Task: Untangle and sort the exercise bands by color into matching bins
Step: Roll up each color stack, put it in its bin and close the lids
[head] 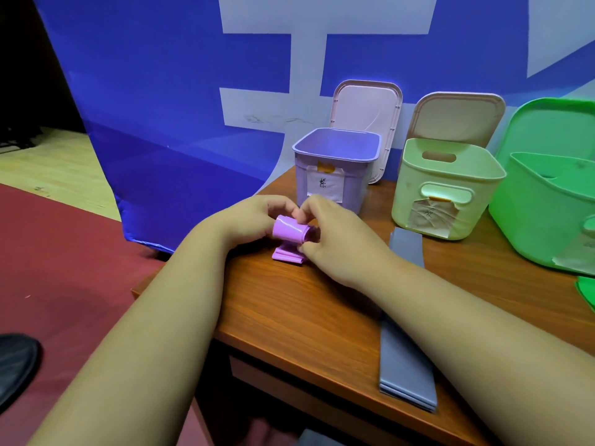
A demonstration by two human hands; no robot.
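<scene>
A purple exercise band [288, 232] is rolled into a short tube, with its loose end folded on the table below. My left hand [254, 220] grips the roll from the left. My right hand [335, 235] pinches it from the right and top. Just behind my hands stands the open purple bin [335, 162] with a paper label. A pale yellow-green bin [447, 188] and a green bin [547, 207] stand further right. A long grey band [405, 349] lies flat on the table, partly under my right forearm.
The wooden table [289, 304] ends at its left corner close to my left arm. Bin lids [367, 104] lean against a blue and white backdrop [161, 91]. A green scrap [586, 289] lies at the right edge. A dark shoe [16, 362] rests on the red floor.
</scene>
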